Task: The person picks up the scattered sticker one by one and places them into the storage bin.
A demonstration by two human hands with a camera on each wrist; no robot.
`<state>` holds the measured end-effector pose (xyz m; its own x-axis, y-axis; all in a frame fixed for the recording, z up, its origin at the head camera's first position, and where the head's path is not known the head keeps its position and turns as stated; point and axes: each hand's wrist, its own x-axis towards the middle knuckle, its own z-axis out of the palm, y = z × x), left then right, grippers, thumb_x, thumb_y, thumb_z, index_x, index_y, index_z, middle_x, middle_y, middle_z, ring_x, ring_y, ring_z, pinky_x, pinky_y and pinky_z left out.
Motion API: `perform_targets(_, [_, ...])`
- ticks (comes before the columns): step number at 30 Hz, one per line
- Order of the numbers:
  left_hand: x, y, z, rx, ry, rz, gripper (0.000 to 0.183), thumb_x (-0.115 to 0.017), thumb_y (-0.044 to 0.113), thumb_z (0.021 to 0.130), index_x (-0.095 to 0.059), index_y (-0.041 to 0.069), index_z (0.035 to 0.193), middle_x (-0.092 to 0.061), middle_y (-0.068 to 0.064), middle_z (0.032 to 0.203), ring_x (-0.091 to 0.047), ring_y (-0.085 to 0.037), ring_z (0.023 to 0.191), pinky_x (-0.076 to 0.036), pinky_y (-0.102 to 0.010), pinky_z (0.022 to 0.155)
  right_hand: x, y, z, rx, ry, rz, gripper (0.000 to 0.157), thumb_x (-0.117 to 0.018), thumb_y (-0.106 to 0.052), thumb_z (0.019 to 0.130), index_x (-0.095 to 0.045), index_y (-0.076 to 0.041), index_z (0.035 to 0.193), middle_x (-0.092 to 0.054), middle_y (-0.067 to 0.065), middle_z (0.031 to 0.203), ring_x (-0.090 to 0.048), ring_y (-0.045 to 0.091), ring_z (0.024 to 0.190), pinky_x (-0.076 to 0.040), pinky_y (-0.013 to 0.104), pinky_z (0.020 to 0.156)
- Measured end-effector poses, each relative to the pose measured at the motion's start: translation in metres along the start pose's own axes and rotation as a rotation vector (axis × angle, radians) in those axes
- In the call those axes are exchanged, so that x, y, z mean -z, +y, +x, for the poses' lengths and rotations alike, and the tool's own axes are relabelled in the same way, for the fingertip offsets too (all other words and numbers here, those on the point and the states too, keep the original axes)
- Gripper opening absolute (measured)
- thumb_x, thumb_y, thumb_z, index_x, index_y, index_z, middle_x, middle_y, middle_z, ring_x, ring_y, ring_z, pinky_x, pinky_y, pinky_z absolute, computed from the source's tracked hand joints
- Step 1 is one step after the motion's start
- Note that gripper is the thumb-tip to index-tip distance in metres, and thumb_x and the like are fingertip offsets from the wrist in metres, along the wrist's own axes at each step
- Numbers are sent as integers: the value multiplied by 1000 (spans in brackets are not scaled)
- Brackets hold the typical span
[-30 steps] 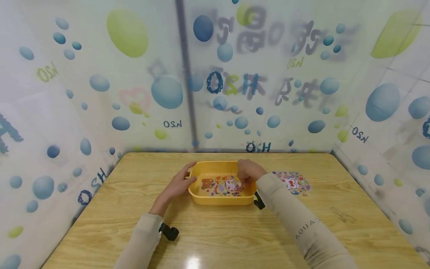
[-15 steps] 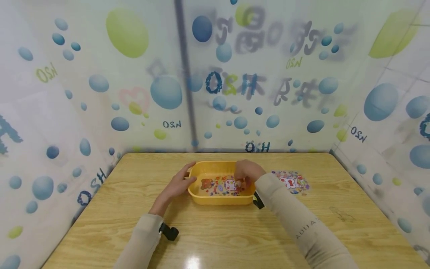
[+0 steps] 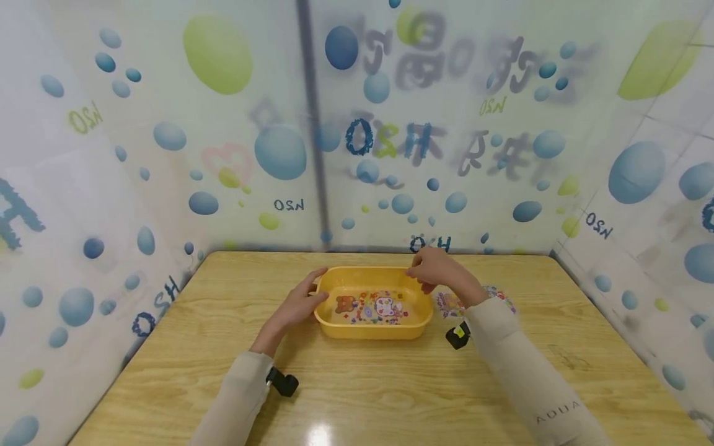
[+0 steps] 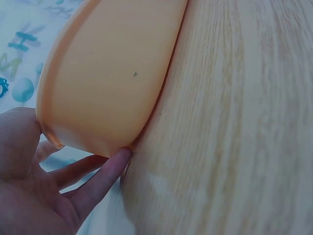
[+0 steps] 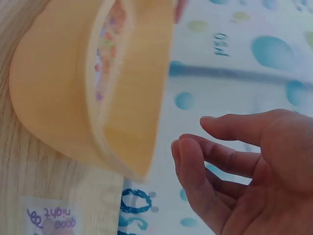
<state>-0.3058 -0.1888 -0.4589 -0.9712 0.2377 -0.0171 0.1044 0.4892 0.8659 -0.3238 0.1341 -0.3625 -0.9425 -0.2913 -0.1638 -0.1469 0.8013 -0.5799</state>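
Observation:
A yellow plastic tray [image 3: 370, 332] sits on the wooden table, with colourful cartoon stickers [image 3: 385, 306], including a bear and a white character, lying on its bottom. My left hand [image 3: 294, 306] holds the tray's left end. Its thumb is over the rim, and in the left wrist view its other fingers touch the outer wall [image 4: 102, 88]. Above the tray's right rim is my right hand [image 3: 442, 271]. In the right wrist view this hand [image 5: 239, 166] has loosely bent fingers, a gap between thumb and index finger, and nothing in it.
Right of the tray lie more printed stickers [image 3: 449, 305], partly behind the right forearm; one clear piece [image 5: 49, 215] reads "good night". A white curtain [image 3: 368, 217] with blue and green bubbles hangs along the table's back and sides.
My right hand has come up out of the tray and moved right to above its right rim. The left hand keeps its place at the left end.

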Motion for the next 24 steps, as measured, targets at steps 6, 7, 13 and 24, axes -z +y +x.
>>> perform_targets(6, [2, 9, -6, -2, -16, 9, 57, -52, 23, 99, -28, 28, 151, -43, -19, 143, -50, -36, 122, -56, -36, 76, 4, 28, -20, 50, 74, 84, 28, -57, -22, 97, -67, 1, 108, -67, 20, 97, -66, 21, 64, -57, 33, 62])
perform_targets(7, [4, 13, -9, 1, -26, 8, 58, -52, 22, 99, -28, 26, 152, -42, -20, 144, -50, -36, 122, -56, -36, 77, 4, 34, -24, 47, 86, 94, 27, -56, -21, 97, -67, 1, 109, -67, 19, 97, -66, 22, 67, -57, 32, 62])
perform_targets(13, [9, 37, -23, 17, -62, 5, 59, -50, 20, 100, -25, 18, 153, -38, -24, 146, -48, -38, 123, -56, -36, 78, 3, 65, -41, 19, 141, 127, 23, -55, -20, 97, -66, -2, 108, -67, 18, 97, -66, 26, 72, -57, 36, 65])
perform_targets(24, [1, 3, -3, -2, -11, 5, 58, -52, 23, 99, -28, 25, 152, -43, -19, 144, -50, -36, 122, -54, -37, 80, -1, 110, -57, 58, 225, 115, 27, -58, -20, 96, -66, 1, 111, -68, 20, 97, -64, 27, 72, -56, 37, 65])
